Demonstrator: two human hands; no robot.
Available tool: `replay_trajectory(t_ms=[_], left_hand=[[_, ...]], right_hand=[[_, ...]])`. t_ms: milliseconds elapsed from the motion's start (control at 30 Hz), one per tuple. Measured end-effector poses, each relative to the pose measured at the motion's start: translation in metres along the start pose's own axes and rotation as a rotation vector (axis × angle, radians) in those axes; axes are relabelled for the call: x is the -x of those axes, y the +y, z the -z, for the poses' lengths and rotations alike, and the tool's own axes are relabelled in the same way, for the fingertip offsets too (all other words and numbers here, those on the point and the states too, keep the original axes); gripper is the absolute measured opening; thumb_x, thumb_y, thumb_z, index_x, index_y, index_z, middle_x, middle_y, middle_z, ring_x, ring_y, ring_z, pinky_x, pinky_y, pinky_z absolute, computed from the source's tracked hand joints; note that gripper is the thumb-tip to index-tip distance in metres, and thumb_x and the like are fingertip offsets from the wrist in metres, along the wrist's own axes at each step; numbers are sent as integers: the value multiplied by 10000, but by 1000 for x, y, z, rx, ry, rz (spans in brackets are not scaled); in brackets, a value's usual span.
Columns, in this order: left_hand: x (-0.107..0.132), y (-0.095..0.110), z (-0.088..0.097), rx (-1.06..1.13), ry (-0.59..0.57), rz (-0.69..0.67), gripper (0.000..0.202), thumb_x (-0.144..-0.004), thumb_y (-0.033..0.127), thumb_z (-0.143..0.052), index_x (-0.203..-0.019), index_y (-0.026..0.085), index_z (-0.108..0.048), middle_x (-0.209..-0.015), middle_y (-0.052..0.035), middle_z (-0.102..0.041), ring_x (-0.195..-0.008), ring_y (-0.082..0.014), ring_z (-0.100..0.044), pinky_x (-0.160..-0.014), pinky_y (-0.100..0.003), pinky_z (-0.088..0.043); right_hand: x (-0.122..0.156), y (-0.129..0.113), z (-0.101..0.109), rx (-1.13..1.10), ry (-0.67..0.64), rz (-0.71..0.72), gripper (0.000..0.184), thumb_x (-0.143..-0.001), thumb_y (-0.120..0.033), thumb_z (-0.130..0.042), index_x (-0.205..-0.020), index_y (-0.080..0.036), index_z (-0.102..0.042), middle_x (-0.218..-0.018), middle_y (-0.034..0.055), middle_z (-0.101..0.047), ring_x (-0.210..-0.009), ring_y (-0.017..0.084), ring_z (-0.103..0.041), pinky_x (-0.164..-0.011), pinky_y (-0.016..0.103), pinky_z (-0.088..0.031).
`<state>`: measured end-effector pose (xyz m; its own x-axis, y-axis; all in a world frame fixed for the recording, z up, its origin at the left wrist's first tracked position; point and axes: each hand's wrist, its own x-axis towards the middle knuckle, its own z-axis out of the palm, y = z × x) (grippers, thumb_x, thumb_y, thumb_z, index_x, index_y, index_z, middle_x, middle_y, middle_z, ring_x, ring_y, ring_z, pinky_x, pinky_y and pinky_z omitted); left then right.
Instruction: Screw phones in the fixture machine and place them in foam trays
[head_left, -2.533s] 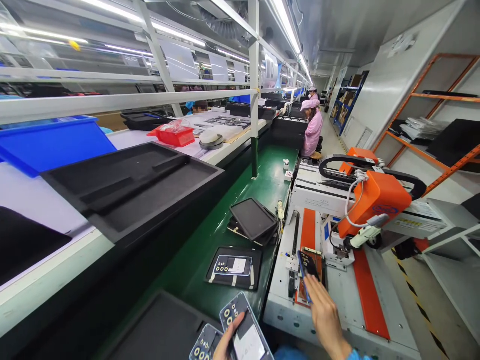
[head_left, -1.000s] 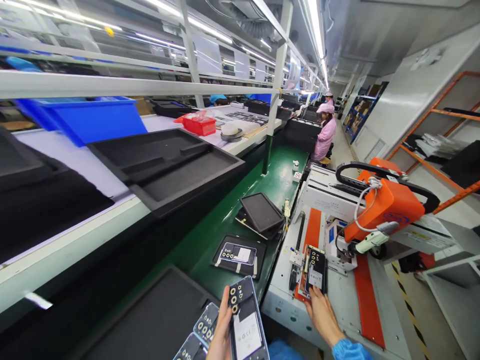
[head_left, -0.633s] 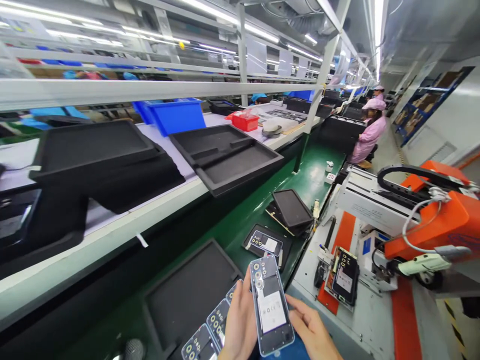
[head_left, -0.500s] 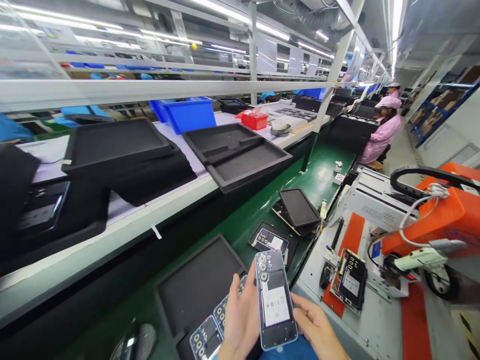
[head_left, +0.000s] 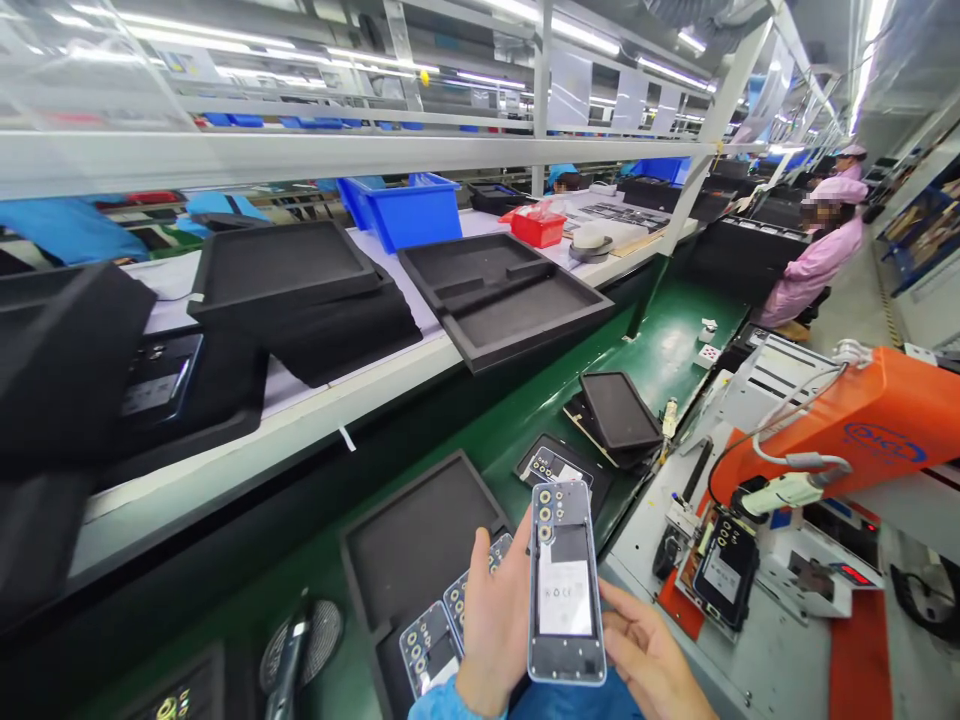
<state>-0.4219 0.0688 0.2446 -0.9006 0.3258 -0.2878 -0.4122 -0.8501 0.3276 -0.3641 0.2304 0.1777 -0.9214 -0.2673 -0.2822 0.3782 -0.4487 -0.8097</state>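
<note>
A smartphone [head_left: 566, 590] without its back cover is held upright in front of me, showing its camera rings, a white battery label and bare screw heads. My left hand [head_left: 496, 615] supports it from the left, the fingers partly hidden behind it and the thumb raised. At its lower right edge, the curled fingers of my right hand [head_left: 649, 650] grip the side. More opened phones [head_left: 429, 645] lie beside my left hand in a black tray [head_left: 420, 530]. Another phone [head_left: 551, 464] lies on a black tray just beyond the held one.
At right, an orange-armed machine [head_left: 862, 420] stands over a fixture with a phone [head_left: 724, 570]. A conveyor [head_left: 671, 320] runs ahead, carrying stacked trays [head_left: 621, 410]. Along the left bench are a black tray [head_left: 502, 295] and a blue bin [head_left: 420, 215]. A person in pink [head_left: 821, 250] is farther off.
My view has shifted left, so the scene slides right. The machine's orange arm and white screwdriver-like tool have moved left over the fixture. The phone stays in my hands.
</note>
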Motion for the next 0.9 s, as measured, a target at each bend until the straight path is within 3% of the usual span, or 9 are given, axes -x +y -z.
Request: replay_trajectory(t_ms=[133,333,700,900], left_hand=[[-3,-3,-3,9,-16,21,670,-910,572,-381,-1447,172,-396,-1360,-131,-609,-1307,-343,-495,-1130,-540,-300],[-7,-6,-1,-37,-30,15,669,-897,590,-396,-1428,184,-430,-1354,-123,-615,-1308,-344,-495,-1141,-550,-282],[-13,-9,3,-28,-13,25,715,-875,643,-380,-1427,192,-435,-1352,-112,-620,-1312,-336,-493,-1153,-538,-270],[-12,-11,5,-20,2,-26,702,-885,634,-362,-1479,260,-338,-1411,-85,-575,-1339,-333,-464,-1165,-540,-244]], right_hand=[[3,-12,-3,-22,-114,13,594,-742,-460,-774,-1277,-259,-614,-1085,124,-752,-1089,279,-667,-1008,475,-459],[1,-17,-5,-52,-199,43,539,-771,-444,-752,-1274,-307,-612,-1144,110,-735,-1133,275,-647,-1020,486,-449],[3,-14,-1,-18,-161,33,545,-730,-499,-766,-1235,-340,-638,-1207,93,-712,-1108,280,-661,-1050,526,-418],[0,-16,-1,49,-125,18,661,-666,-585,-774,-1232,-267,-651,-1152,137,-729,-1193,326,-605,-1024,532,-444]])
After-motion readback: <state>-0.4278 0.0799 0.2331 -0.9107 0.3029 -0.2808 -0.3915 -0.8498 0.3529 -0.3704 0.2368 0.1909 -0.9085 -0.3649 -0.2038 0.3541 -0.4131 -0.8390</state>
